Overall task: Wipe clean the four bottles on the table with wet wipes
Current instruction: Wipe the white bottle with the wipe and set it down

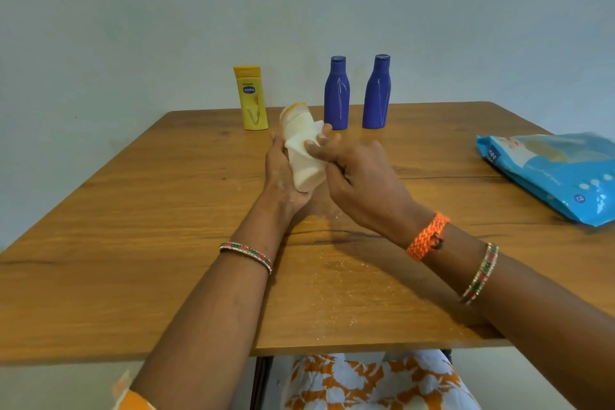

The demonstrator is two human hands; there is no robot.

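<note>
My left hand point(279, 173) holds a pale cream bottle point(294, 115) tilted away from me, above the middle of the wooden table point(133, 216). A white wet wipe point(304, 160) is wrapped around the bottle's body, and my right hand point(359, 180) grips the wipe against it. Only the bottle's cap end shows past the wipe. At the far edge stand a yellow bottle point(251, 97) and two dark blue bottles point(336, 92) point(377, 92), all upright.
A blue pack of wet wipes point(552, 173) lies on the table's right side. Fine white specks are scattered over the wood near the front edge. A pale wall rises behind the table.
</note>
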